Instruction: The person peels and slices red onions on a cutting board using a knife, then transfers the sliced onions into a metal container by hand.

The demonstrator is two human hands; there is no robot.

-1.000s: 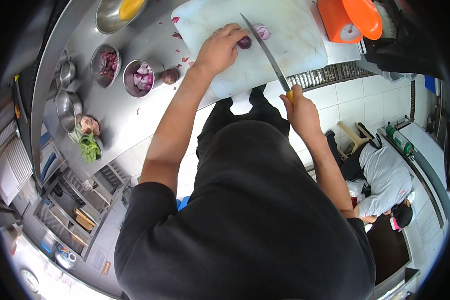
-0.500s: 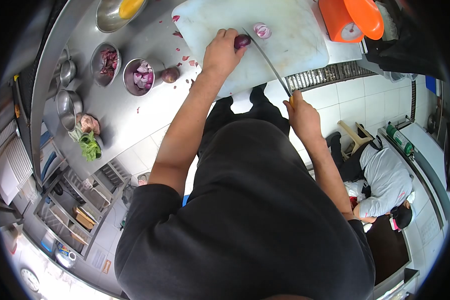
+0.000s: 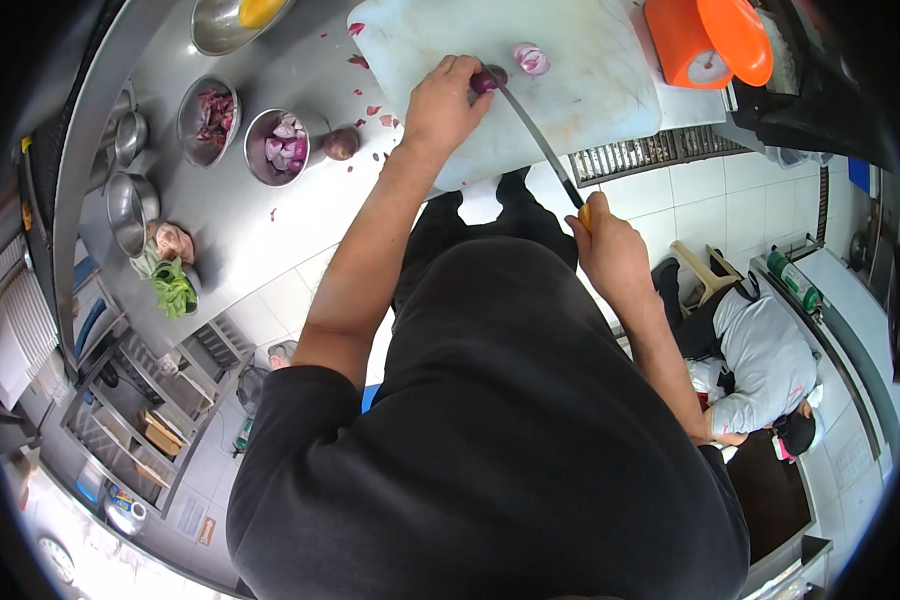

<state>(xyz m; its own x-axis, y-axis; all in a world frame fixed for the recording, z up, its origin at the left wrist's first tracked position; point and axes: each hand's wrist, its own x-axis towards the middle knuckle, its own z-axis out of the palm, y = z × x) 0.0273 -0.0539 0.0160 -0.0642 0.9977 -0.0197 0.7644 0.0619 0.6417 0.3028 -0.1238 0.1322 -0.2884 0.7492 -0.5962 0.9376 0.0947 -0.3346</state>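
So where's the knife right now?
In the head view, the knife is right of centre in the right hand, its blade slanting across the cutting board toward the purple onion held by the left hand.

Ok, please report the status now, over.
Left hand holding red onion on board. Right hand gripping knife, blade at onion. Cut onion piece nearby, not blocking.

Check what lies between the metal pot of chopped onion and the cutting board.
In the head view, a whole onion sits beside the pot; reddish skin scraps lie between onion and cutting board.
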